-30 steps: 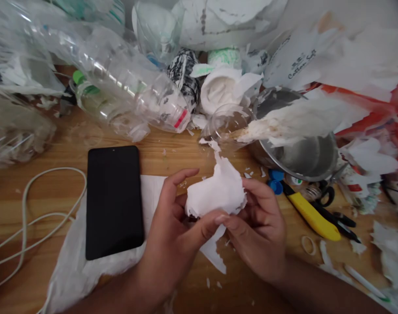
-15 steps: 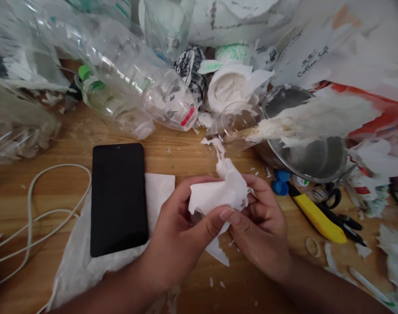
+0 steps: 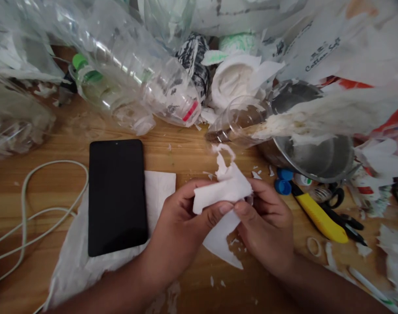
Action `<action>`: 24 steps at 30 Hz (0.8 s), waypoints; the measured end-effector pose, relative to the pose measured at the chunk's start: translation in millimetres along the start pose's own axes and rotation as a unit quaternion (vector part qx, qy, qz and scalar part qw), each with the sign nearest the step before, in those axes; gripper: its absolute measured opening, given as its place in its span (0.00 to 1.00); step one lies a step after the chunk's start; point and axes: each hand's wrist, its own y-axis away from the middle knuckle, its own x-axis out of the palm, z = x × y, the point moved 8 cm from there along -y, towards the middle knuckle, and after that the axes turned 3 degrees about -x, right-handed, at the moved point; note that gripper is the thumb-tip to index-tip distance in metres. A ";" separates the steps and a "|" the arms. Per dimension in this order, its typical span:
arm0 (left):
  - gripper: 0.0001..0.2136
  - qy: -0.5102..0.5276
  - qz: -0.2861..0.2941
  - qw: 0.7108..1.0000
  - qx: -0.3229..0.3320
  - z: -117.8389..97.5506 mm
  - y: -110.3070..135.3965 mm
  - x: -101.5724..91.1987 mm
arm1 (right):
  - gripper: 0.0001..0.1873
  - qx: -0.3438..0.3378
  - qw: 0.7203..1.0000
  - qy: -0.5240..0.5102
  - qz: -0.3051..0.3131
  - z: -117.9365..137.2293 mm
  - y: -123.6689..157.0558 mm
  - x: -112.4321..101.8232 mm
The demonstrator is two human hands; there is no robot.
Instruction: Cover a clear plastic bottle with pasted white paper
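Both hands meet over the middle of the wooden surface (image 3: 185,150), and between them is a torn piece of white tissue paper (image 3: 225,194). The left hand (image 3: 181,226) has its thumb and fingers closed on the paper's left edge, while the right hand (image 3: 266,222) pinches the right edge, thumb tip almost touching the left thumb; a ragged strip sticks up above the hands and a pointed flap hangs below them toward the surface. Judging by the frayed edges and the white crumbs scattered under the hands, the step in hand looks like tearing or working this piece apart. A next move would call for both pinches to stay firm and close together, since thin paper gives way wherever the pull lands. Just left of the hands a black smartphone (image 3: 117,196) lies face up on a white sheet, with a white cable (image 3: 32,213) looping farther left. To the right lie a yellow-handled utility knife (image 3: 319,218), blue bottle caps (image 3: 283,181) and a steel pot (image 3: 313,152); clear plastic bottles (image 3: 136,83) are piled behind.
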 end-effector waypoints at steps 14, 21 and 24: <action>0.14 0.045 0.016 0.999 -0.007 1.8 -4.4 -1.4 | 0.23 0.030 0.999 -0.006 0.025 1.6 -4.1 8.5; 0.12 0.041 0.025 0.998 -0.034 4.4 -3.2 0.9 | 0.33 0.045 0.996 -0.057 0.057 -1.6 0.7 11.9; 0.14 0.032 0.018 0.999 -0.041 3.8 -2.2 1.7 | 0.30 0.049 0.996 -0.055 0.051 -1.5 1.1 10.5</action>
